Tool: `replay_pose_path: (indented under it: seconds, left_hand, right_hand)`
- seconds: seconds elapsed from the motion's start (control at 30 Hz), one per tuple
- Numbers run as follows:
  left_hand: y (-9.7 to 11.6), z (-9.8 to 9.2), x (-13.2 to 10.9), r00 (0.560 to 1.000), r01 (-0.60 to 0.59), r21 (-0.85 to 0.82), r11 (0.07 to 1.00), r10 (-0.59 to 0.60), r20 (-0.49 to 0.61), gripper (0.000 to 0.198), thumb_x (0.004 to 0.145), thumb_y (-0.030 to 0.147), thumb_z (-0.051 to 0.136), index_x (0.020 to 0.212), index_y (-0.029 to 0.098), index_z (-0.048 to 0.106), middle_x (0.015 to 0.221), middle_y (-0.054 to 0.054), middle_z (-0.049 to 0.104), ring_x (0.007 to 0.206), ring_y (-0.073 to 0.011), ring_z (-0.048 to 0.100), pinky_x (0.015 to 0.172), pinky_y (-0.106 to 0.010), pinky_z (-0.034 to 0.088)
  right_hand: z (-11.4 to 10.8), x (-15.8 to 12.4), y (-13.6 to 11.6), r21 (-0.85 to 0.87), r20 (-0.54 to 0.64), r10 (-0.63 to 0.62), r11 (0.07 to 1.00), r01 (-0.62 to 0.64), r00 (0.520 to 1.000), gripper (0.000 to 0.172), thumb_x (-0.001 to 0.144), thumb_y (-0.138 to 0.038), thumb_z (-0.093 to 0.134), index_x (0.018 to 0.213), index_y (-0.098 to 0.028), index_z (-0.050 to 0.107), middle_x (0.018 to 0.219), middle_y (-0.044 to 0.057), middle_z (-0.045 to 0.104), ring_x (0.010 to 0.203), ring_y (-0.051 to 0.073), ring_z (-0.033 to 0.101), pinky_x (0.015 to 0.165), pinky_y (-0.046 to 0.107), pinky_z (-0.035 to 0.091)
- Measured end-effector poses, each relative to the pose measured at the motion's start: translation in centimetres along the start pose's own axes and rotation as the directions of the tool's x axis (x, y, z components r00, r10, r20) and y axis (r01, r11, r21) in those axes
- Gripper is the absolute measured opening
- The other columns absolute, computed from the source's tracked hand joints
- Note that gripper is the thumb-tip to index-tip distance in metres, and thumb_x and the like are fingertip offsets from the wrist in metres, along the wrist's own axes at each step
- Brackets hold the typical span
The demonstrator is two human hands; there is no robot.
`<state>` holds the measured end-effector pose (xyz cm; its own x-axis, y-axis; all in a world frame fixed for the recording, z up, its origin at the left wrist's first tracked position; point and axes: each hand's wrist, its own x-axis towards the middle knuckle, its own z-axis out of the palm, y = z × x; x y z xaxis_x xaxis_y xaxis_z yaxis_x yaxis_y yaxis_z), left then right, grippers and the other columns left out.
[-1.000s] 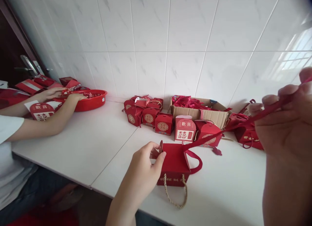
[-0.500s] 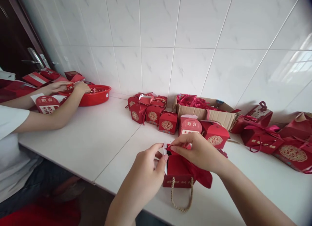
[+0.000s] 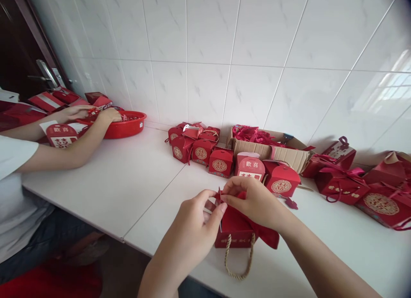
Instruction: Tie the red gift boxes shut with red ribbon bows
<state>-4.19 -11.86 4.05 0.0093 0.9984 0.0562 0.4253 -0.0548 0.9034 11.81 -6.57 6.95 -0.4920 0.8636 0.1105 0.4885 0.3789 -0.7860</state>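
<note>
The left hand (image 3: 192, 223) pinches the top edge of the red gift box (image 3: 234, 229) between thumb and forefinger, and its other fingers are curled in. The right hand (image 3: 255, 199) meets it from the other side. Its thumb and forefinger are closed on the end of a red ribbon (image 3: 268, 239), almost touching the left fingertips, and the rest of the ribbon falls under the right palm, over the right corner of the box. The box stands on the white counter (image 3: 128, 191), directly below both sets of fingers, and its rope handle (image 3: 238, 277) lies in a loop toward the counter edge. On the front there is a line of gold writing, too small to read.

Just beyond the fingers stands a row of small red boxes (image 3: 220, 163) with round gold emblems. One of them, the white-labelled box (image 3: 250, 165), sits just above the right knuckles and carries the characters 歡喜 – the sign below them is half hidden by the hand. Behind it, a cardboard box (image 3: 272, 151) holds more red ribbons. Far to the left of the left fingers, a co-worker's hands (image 3: 109, 115) are at a red basin (image 3: 128, 126), and the labelled box (image 3: 61, 136) beside that person's arm shows 歡喜 above 囍.
</note>
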Motion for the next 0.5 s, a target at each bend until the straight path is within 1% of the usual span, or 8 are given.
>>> replay_pose_path:
  seconds: [0.13, 0.23, 0.3, 0.33, 0.37, 0.4, 0.43, 0.5]
  left_hand:
    - [0.2, -0.1, 0.4, 1.000, 0.020, -0.056, 0.998, -0.019, 0.009, 0.031, 0.086, 0.049, 0.042, 0.083, 0.023, 0.058, 0.073, -0.001, 0.062, 0.065, -0.0165, 0.062, 0.056, -0.026, 0.054]
    - [-0.2, 0.1, 1.3, 0.999, -0.028, -0.012, 1.000, 0.028, -0.025, 0.023, 0.084, 0.041, 0.048, 0.076, 0.022, 0.057, 0.074, -0.002, 0.063, 0.063, -0.0157, 0.061, 0.054, -0.025, 0.052]
    - [-0.3, 0.2, 1.8, 0.993, -0.067, -0.076, 0.995, 0.058, -0.106, 0.019, 0.082, 0.039, 0.053, 0.075, 0.021, 0.057, 0.077, -0.003, 0.064, 0.066, -0.0166, 0.063, 0.053, -0.025, 0.052]
    - [-0.3, 0.2, 2.0, 0.979, -0.095, -0.171, 0.981, 0.061, -0.194, 0.019, 0.081, 0.039, 0.054, 0.077, 0.021, 0.057, 0.078, -0.002, 0.064, 0.065, -0.0163, 0.064, 0.053, -0.025, 0.052]
    - [-0.2, 0.1, 2.0, 0.950, -0.144, -0.294, 0.945, 0.049, -0.307, 0.018, 0.081, 0.039, 0.056, 0.079, 0.021, 0.056, 0.077, -0.001, 0.063, 0.063, -0.0150, 0.064, 0.052, -0.024, 0.051]
    - [-0.1, -0.1, 1.9, 0.900, -0.226, -0.417, 0.881, 0.025, -0.435, 0.016, 0.081, 0.038, 0.056, 0.081, 0.022, 0.054, 0.074, 0.002, 0.061, 0.058, -0.0127, 0.062, 0.050, -0.023, 0.050]
    - [0.2, -0.4, 1.7, 0.831, -0.331, -0.508, 0.796, -0.009, -0.556, 0.012, 0.082, 0.035, 0.056, 0.082, 0.023, 0.052, 0.070, 0.004, 0.058, 0.054, -0.0102, 0.060, 0.049, -0.021, 0.048]
    - [0.7, -1.1, 1.1, 0.658, -0.539, -0.534, 0.651, -0.071, -0.750, 0.006, 0.084, 0.027, 0.054, 0.080, 0.024, 0.051, 0.065, 0.007, 0.054, 0.055, -0.0078, 0.059, 0.052, -0.018, 0.048]
  right_hand:
    - [0.1, -0.1, 0.0, 0.004, 0.034, 0.007, 1.000, -0.007, 0.999, 0.012, 0.080, -0.023, 0.055, 0.080, -0.017, 0.066, 0.081, 0.003, 0.071, 0.075, 0.016, 0.065, 0.067, 0.026, 0.048]
    - [0.0, -0.2, -0.1, 0.001, 0.045, -0.029, 1.000, 0.029, 0.999, 0.015, 0.081, -0.023, 0.054, 0.083, -0.018, 0.068, 0.084, 0.003, 0.072, 0.078, 0.017, 0.065, 0.069, 0.027, 0.049]
    - [-0.5, -0.2, -0.1, -0.005, 0.043, -0.053, 0.999, 0.054, 0.998, 0.017, 0.082, -0.024, 0.053, 0.085, -0.019, 0.069, 0.088, 0.003, 0.072, 0.083, 0.017, 0.065, 0.074, 0.027, 0.049]
    - [-0.9, -0.3, -0.1, -0.020, 0.025, -0.057, 0.998, 0.057, 0.998, 0.017, 0.083, -0.026, 0.053, 0.086, -0.020, 0.069, 0.091, 0.002, 0.072, 0.086, 0.017, 0.064, 0.076, 0.028, 0.049]
    - [-1.5, -0.5, -0.1, -0.047, 0.001, -0.054, 0.997, 0.054, 0.999, 0.017, 0.083, -0.028, 0.054, 0.088, -0.021, 0.069, 0.094, 0.002, 0.071, 0.089, 0.018, 0.064, 0.078, 0.028, 0.048]
    - [-2.2, -0.7, 0.0, -0.088, -0.028, -0.044, 0.995, 0.042, 0.999, 0.017, 0.084, -0.030, 0.054, 0.090, -0.022, 0.068, 0.097, 0.002, 0.070, 0.092, 0.018, 0.063, 0.078, 0.028, 0.048]
    - [-3.0, -0.9, 0.1, -0.137, -0.049, -0.026, 0.990, 0.019, 0.998, 0.018, 0.084, -0.032, 0.054, 0.091, -0.023, 0.067, 0.099, 0.002, 0.070, 0.092, 0.019, 0.063, 0.077, 0.029, 0.049]
    - [-4.7, -1.5, 0.6, -0.247, -0.048, 0.031, 0.968, -0.042, 0.998, 0.018, 0.083, -0.035, 0.054, 0.090, -0.023, 0.066, 0.097, 0.003, 0.069, 0.089, 0.020, 0.063, 0.073, 0.030, 0.049]
